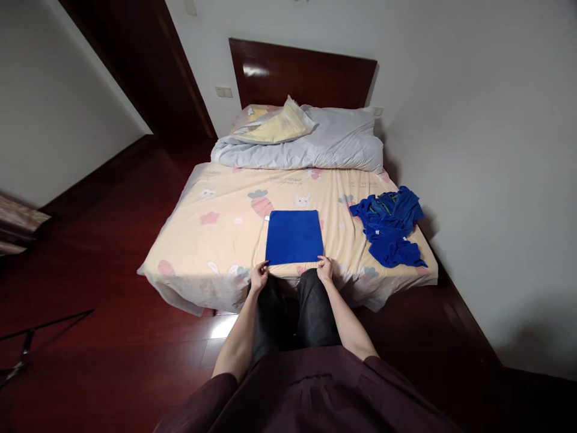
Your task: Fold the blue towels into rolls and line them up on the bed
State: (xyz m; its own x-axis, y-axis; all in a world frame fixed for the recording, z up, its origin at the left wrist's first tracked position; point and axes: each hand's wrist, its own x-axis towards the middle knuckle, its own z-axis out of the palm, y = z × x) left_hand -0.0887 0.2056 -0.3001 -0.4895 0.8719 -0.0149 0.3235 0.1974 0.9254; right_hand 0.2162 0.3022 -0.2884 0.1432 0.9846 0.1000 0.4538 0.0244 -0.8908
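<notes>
A blue cloth (294, 237) lies spread flat as a near square at the front edge of the bed, with a small white tag at its upper left side. My left hand (259, 277) is closed, pinching the near left corner. At the near right corner, my right hand (324, 269) pinches the fabric between thumb and fingers. Further right on the bed is a crumpled heap of blue cloths (390, 222), apart from both hands.
The bed (189, 240) has a cream sheet printed with carrots and rabbits. A grey quilt (342, 141) and a yellow pillow (282, 124) lie by the dark headboard (306, 72). A wall (487, 180) stands close on the right. Thin black legs (29, 337) stand at lower left.
</notes>
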